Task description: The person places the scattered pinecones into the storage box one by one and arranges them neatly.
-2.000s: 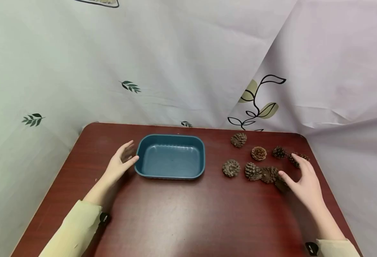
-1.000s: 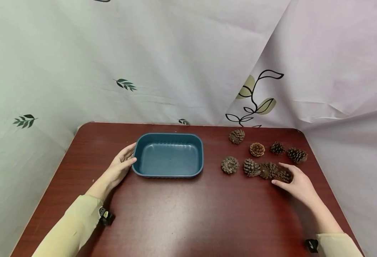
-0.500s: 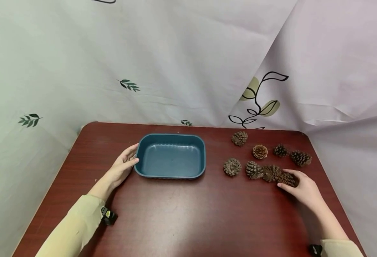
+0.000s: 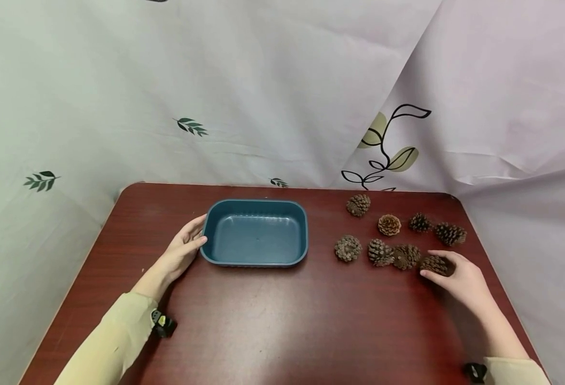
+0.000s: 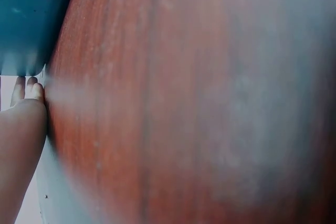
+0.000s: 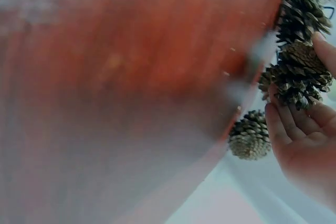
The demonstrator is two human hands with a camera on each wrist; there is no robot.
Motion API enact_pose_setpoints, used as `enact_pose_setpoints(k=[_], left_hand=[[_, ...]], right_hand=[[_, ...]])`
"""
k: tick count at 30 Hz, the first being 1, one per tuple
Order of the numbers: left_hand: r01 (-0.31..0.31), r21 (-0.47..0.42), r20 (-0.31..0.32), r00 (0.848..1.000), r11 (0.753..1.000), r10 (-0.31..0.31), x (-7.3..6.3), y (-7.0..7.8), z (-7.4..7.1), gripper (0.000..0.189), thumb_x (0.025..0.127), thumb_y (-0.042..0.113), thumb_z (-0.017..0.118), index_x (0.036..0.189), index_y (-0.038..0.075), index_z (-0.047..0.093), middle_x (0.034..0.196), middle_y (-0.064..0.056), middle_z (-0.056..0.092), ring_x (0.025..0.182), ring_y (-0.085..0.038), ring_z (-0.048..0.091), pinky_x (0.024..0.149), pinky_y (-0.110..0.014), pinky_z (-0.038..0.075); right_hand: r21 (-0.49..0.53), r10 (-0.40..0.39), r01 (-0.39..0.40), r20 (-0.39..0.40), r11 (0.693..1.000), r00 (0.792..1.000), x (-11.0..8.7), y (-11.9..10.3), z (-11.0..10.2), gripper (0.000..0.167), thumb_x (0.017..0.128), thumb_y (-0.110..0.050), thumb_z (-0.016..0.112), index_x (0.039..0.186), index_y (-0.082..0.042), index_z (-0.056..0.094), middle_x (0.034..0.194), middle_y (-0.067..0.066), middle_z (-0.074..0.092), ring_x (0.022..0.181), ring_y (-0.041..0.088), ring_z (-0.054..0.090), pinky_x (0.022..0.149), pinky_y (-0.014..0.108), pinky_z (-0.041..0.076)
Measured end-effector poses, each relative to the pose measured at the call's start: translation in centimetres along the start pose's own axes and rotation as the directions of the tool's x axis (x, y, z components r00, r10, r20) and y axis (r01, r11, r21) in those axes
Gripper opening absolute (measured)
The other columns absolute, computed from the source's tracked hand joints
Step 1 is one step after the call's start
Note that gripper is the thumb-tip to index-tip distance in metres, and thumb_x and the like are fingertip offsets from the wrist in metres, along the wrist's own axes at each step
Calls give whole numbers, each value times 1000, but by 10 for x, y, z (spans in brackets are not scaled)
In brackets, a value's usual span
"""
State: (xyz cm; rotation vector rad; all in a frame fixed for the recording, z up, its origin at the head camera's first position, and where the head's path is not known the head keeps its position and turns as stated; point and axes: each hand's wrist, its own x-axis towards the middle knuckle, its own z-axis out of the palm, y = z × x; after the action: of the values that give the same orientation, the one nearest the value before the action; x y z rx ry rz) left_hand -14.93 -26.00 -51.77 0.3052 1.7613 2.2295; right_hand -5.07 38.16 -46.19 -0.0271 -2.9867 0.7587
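Note:
My right hand (image 4: 470, 280) grips a brown pine cone (image 4: 434, 264) between thumb and fingers, low over the table at right. In the right wrist view that pine cone (image 6: 302, 72) lies between the thumb and the curled fingers. A blue rectangular plastic basin (image 4: 255, 240) stands on the table, with only bare floor showing inside. At its left side my left hand (image 4: 181, 251) rests against the outer wall, thumb at the rim and fingers fairly straight. The left wrist view shows those fingers (image 5: 34, 92) touching the basin (image 5: 26, 19).
Several other pine cones lie at the right: two touching ones (image 4: 380, 253), a round one (image 4: 348, 248), a light brown one (image 4: 389, 225), a dark one (image 4: 450, 234) by the right edge. The red-brown table (image 4: 272, 321) meets a pale cloth (image 4: 263, 107) at the back.
My right hand came down onto the pine cone, took hold of it and shifted it slightly right, apart from its neighbour. My left hand moved in against the basin, then stayed.

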Motion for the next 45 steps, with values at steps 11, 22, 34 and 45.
enact_pose_setpoints(k=[11, 22, 34, 45], left_hand=[[-30, -15, 21, 999, 999, 31, 0, 0, 0, 58, 109, -6, 47, 164, 7, 32, 152, 17, 52, 139, 5, 49, 110, -11, 45], [-42, -33, 12, 999, 999, 42, 1, -2, 0, 57, 108, -7, 47, 160, 14, 39, 149, 17, 54, 138, 4, 50, 109, -12, 44], [-59, -42, 29, 998, 997, 60, 0, -2, -2, 58, 108, -9, 46, 160, 15, 39, 151, 16, 54, 139, 4, 50, 109, -12, 44], [-56, -49, 28, 998, 997, 58, 1, -1, 0, 57, 107, -8, 46, 159, 14, 40, 151, 16, 54, 138, 3, 51, 109, -13, 45]], right_hand=[[-4, -60, 60, -89, 998, 994, 9, -17, -18, 56, 83, -22, 92, 131, -3, 71, 129, 29, 69, 119, 50, 62, 86, 45, 47], [69, -108, 116, -104, 991, 989, 25, -50, -19, 54, 84, -19, 91, 131, -3, 71, 130, 25, 70, 127, 52, 58, 98, 63, 43], [141, -153, 166, -103, 976, 983, 43, -83, -8, 53, 83, -14, 91, 132, -4, 71, 131, 23, 71, 128, 45, 61, 106, 62, 44], [203, -221, 239, -106, 950, 969, 57, -114, 14, 52, 84, -14, 91, 133, -9, 73, 130, 13, 74, 128, 35, 64, 108, 45, 46]])
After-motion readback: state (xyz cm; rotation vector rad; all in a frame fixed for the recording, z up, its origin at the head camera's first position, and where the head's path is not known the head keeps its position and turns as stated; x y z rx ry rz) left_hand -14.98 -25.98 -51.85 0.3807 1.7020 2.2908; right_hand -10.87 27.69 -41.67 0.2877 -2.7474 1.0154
